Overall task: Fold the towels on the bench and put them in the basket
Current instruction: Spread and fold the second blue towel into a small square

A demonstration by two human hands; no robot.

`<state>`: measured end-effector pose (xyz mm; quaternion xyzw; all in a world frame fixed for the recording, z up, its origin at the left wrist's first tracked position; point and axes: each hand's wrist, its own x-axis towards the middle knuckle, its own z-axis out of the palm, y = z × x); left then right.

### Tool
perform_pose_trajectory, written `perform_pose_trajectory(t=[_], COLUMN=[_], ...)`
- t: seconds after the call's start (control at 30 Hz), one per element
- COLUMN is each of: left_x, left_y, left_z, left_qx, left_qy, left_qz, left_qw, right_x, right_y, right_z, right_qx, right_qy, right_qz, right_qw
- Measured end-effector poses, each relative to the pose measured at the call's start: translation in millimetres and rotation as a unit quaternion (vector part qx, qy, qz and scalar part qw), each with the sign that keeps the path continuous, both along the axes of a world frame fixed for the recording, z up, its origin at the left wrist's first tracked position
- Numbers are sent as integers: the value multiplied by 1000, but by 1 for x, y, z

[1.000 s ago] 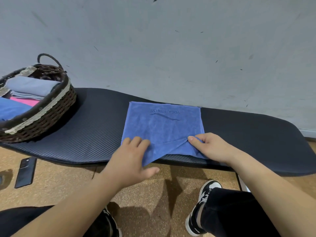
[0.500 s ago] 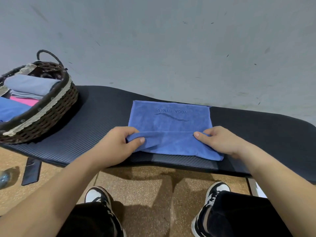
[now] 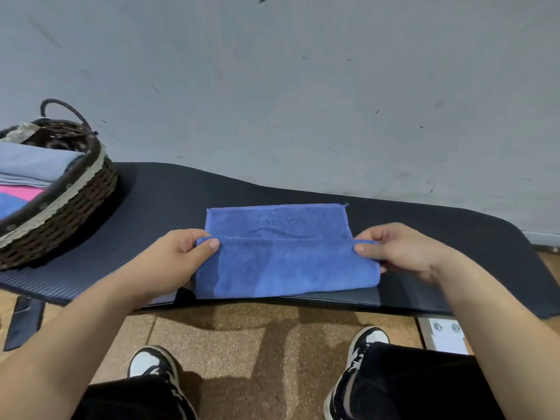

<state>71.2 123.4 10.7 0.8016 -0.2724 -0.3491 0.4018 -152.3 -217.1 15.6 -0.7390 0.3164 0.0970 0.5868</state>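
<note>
We pinch the near flap of the blue towel [image 3: 285, 265] at its two upper corners, left hand [image 3: 178, 262] and right hand [image 3: 400, 253] each with thumb on top. The towel lies half-folded on the black bench [image 3: 169, 204], well right of the wicker basket [image 3: 69, 204] of folded towels [image 3: 33, 160].

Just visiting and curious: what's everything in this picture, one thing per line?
towel: one, blue, half-folded at the bench's centre
bench: one, black, across the middle
basket: one, dark brown wicker with pale trim, bench's left end
folded towels: at least three, grey-blue, pink, blue, inside the basket
flat object: one, dark, on the floor at left
shoes: two, black-and-white, on the floor
left hand: one, bare, pinching the towel's left edge
right hand: one, bare, pinching the towel's right edge
</note>
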Motion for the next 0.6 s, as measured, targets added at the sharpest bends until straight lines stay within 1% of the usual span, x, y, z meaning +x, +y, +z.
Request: perform_pose_trajectory(t=[0.1,0.17,0.23,0.3,0.37,0.47,0.6], left_x=[12,20,26,31,37,44,47], left_y=[-15,-26,-36,-47,-57,-68,-73], left_z=[-1,-3,-6,-11,-18,-32,-39], left_qx=[-13,-12,5,20,42,101,133], left_qy=[-21,-58,-103,-129,-135,-153,-162], left_qz=[58,87,116,150,167,177,187], left_qw=[998,994,988,980,976,967,960], right_x=[25,43,60,71,78,82,87], right_y=[-3,-1,-1,-1,-2,-3,-5], right_z=[-10,-18,-24,-31,-38,-50,-56], right_qx=[11,-22,-62,-76,-95,-124,-147], right_qy=[-81,-111,-117,-110,-95,-68,-75], right_qz=[-126,-181,-203,-223,-240,-267,-280], right_qw=[989,977,970,966,962,953,946])
